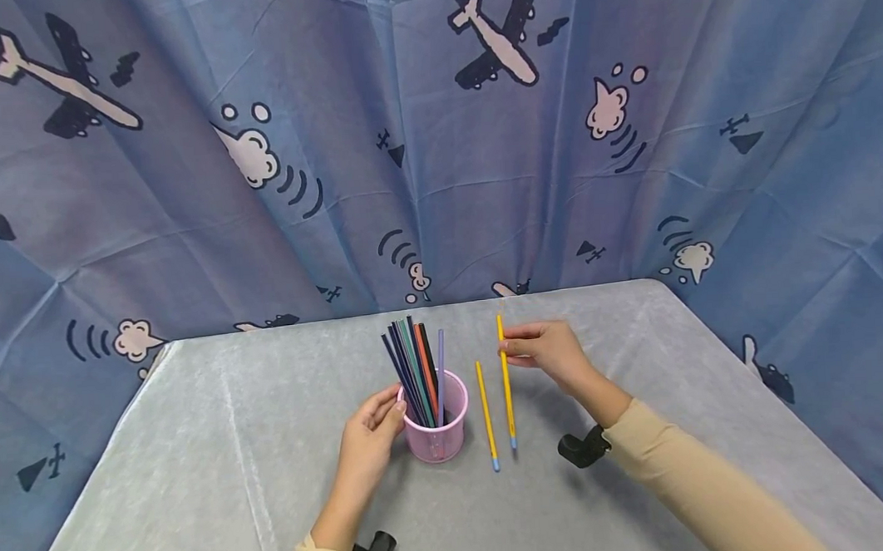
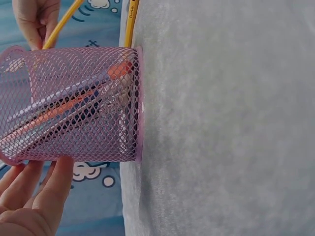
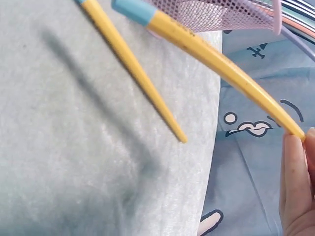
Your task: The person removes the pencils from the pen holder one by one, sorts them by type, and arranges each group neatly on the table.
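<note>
A pink mesh pen cup (image 1: 437, 444) stands upright on the table, holding several dark, green, orange and purple pencils (image 1: 420, 376) that lean toward its back left. My left hand (image 1: 371, 433) holds the cup's left side near the rim, thumb in front and fingers farther round; in the left wrist view its fingertips (image 2: 61, 169) touch the mesh. To the right, my right hand (image 1: 546, 351) pinches a yellow pencil (image 1: 506, 380) by its upper end, the blue end pointing down. Between that pencil and the cup lies a second yellow pencil (image 1: 487, 414), also blue-ended.
A pale grey cloth covers the table (image 1: 196, 455). Behind it hangs a blue curtain (image 1: 434, 143) printed with airplanes and clouds. Black wrist cameras (image 1: 584, 447) are strapped at both wrists.
</note>
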Action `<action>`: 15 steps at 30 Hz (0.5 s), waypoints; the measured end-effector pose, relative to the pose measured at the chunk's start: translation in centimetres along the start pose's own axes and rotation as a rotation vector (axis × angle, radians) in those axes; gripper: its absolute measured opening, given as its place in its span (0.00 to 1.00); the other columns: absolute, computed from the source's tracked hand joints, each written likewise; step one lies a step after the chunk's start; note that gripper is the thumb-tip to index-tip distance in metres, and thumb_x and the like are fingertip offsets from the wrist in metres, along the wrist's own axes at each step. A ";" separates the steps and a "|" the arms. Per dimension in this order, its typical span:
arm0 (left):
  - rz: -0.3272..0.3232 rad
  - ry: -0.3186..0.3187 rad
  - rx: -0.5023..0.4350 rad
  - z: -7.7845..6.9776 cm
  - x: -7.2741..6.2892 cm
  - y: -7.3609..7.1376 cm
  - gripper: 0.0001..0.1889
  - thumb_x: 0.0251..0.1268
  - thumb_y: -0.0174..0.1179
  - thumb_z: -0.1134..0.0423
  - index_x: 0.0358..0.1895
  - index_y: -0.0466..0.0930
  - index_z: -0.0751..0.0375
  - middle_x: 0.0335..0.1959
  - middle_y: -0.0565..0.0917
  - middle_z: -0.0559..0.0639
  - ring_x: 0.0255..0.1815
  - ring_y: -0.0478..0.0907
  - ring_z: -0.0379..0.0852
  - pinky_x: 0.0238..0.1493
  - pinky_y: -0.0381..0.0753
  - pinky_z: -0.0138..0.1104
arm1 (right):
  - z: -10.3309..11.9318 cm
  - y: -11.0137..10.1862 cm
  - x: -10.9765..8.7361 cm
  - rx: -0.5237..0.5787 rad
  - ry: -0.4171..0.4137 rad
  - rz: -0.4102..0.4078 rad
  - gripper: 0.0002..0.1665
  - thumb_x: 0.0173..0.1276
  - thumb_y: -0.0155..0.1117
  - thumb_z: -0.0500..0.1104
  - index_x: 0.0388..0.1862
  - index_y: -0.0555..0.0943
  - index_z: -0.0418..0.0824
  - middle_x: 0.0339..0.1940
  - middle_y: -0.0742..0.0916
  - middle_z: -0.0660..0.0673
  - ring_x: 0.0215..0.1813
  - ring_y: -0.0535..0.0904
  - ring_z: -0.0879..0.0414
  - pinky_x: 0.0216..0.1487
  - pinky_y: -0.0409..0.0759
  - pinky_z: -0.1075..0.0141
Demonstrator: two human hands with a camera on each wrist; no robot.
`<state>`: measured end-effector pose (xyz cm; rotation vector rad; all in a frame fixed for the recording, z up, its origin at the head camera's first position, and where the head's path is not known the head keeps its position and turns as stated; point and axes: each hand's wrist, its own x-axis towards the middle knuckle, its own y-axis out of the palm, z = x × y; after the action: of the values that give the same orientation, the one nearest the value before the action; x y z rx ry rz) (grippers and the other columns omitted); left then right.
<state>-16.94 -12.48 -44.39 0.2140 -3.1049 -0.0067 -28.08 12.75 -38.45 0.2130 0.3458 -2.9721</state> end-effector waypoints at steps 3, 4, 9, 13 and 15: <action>0.001 -0.002 0.002 0.0 0.0 0.0 0.20 0.74 0.55 0.67 0.64 0.72 0.75 0.62 0.78 0.70 0.63 0.78 0.57 0.56 0.85 0.32 | -0.3 0.1 0.3 -0.003 0.017 0.012 0.22 0.66 0.67 0.32 0.57 0.79 0.23 0.42 0.90 0.40 0.36 0.86 0.63 0.43 0.89 0.68; 0.000 -0.003 0.003 0.0 0.0 0.0 0.20 0.74 0.55 0.67 0.64 0.72 0.75 0.62 0.78 0.69 0.63 0.78 0.57 0.56 0.85 0.33 | -0.4 0.1 0.4 -0.004 0.023 0.014 0.22 0.66 0.67 0.32 0.57 0.79 0.23 0.41 0.90 0.40 0.36 0.86 0.63 0.43 0.89 0.68; -0.001 -0.006 0.004 0.0 0.0 0.0 0.20 0.74 0.55 0.67 0.64 0.73 0.74 0.62 0.78 0.69 0.62 0.78 0.56 0.57 0.85 0.34 | -0.8 0.2 0.7 -0.001 0.042 0.017 0.21 0.66 0.67 0.32 0.56 0.79 0.22 0.40 0.90 0.41 0.35 0.86 0.63 0.42 0.89 0.68; -0.001 -0.005 0.006 0.0 0.0 -0.1 0.20 0.74 0.55 0.68 0.64 0.72 0.75 0.62 0.78 0.69 0.62 0.78 0.56 0.57 0.85 0.35 | -1.1 0.4 0.9 -0.008 0.058 0.019 0.21 0.66 0.68 0.32 0.55 0.79 0.22 0.38 0.90 0.41 0.33 0.86 0.63 0.43 0.89 0.67; -0.002 -0.003 0.008 0.0 0.0 -0.1 0.20 0.74 0.55 0.68 0.64 0.72 0.75 0.62 0.78 0.70 0.62 0.78 0.56 0.57 0.85 0.35 | -1.3 0.5 0.9 -0.012 0.071 0.022 0.21 0.66 0.68 0.32 0.55 0.79 0.21 0.38 0.90 0.41 0.33 0.86 0.63 0.43 0.89 0.66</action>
<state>-16.97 -12.54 -44.42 0.2168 -3.1084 0.0055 -28.75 12.49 -40.00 0.3190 0.3666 -2.9453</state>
